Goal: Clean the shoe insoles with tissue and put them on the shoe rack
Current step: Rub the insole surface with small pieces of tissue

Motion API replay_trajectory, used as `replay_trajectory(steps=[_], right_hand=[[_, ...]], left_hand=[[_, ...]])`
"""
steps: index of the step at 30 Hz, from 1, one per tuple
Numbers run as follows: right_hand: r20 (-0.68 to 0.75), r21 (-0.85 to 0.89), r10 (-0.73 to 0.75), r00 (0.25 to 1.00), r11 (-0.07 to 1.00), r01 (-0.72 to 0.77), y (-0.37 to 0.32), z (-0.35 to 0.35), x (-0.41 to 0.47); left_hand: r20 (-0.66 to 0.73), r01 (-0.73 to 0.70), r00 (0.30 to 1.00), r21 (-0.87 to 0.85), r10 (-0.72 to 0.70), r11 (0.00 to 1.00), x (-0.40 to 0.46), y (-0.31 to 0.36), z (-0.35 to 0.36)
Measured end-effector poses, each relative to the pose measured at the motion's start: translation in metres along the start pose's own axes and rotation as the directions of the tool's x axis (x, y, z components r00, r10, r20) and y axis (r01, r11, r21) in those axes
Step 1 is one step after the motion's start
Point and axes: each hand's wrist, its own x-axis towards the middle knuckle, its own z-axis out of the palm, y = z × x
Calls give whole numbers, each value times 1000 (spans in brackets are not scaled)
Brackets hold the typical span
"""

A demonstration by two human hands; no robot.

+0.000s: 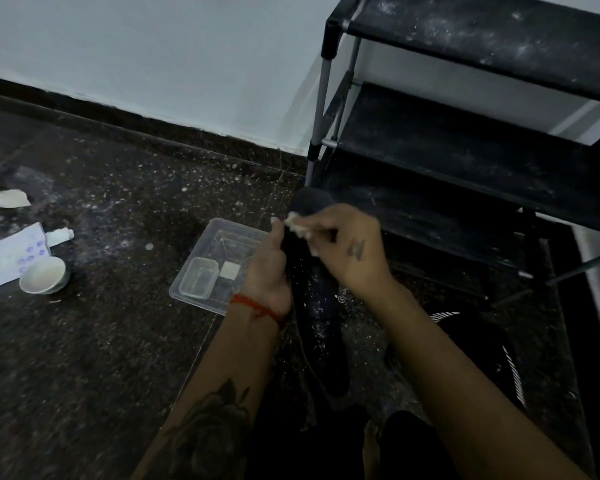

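Against the pale wall, a black metal-framed shoe rack with dusty fabric shelves (465,140), tiers bare and speckled white, just beyond the hands. Below, dark speckled stone floor (101,341), littered with pale flecks.

Left of the hands, a clear shallow rectangular plastic tray (219,237) holding a smaller clear tub (198,277) and a small white square pad (230,270). Farther left, a white round ceramic bowl (43,275) beside a white printed packet (7,258) and a small white tube (59,235).

In the middle, a long dark fabric shoe insole (312,289), held up off the floor, rounded end toward the rack, lower end trailing toward the lap. A second dark shape under it, possibly another insole or a shoe; too dim to tell.

Left hand (269,271) wrapped round the insole's left edge, thumb raised along it, bracing. Right hand (347,251) curled over the upper part, fingertips pinching a small crumpled wad of white tissue (297,226) against the surface near the rounded end.

For a good wipe, probably best:
- Keep the left grip firm and low, so the insole stays taut and does not fold under pressure.
- Stroke one way, from rounded end downward, to push dust off rather than smear it about.
- Turn the wad to a clean face often; so small a piece likely soils fast.
- Work away from the tray, lest flecks fall in.
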Motion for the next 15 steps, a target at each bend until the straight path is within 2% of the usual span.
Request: replay_trajectory(steps=[3,6,9,11,13,15], right_hand=[[132,-64,-100,986,992,109,-2,11,-9],[151,-131,-70,986,987,90,11,4,-3],[106,-251,37,994,968,-9,27,-5,0],[48,-306,125,991,946,-105,34,-11,1],[-42,-251,164,985,953,-170,33,-15,2],[-94,-133,114,989,983,-126,21,-13,3]], left_hand=[[-40,-35,999,-8,35,999,2,0,-3],[-8,4,1000,61,-4,998,1,2,-4],[18,69,997,120,-71,990,-1,4,-3],[26,99,994,88,-102,991,-3,4,-1],[11,114,993,41,-114,993,-2,5,-2],[-14,81,997,69,-80,994,-1,5,-3]])
